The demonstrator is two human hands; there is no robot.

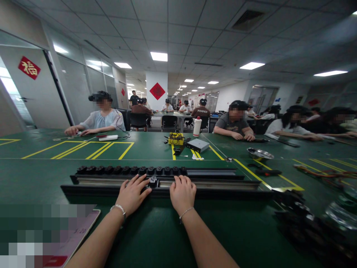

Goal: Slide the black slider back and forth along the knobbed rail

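A long black rail (217, 185) with a shiny metal-coloured channel lies across the table in front of me. In its channel sits a small black block (153, 181) with pale marks on top. My left hand (133, 195) rests over the rail with its fingers spread, thumb and index fingertips at the block's left side. To the block's right, my right hand (183, 191) is closed over the rail, fingers together and curled down; its fingertips are partly hidden. Just behind lies a second black rail (213, 172), carrying a row of similar black blocks (117, 170).
A phone (80, 232) lies at front left, black parts (301, 219) at front right. Farther back are a yellow box with cables (176, 139), a grey box (197, 145), a white bottle (197, 126) and a metal bowl (260, 153). Other people sit around the table.
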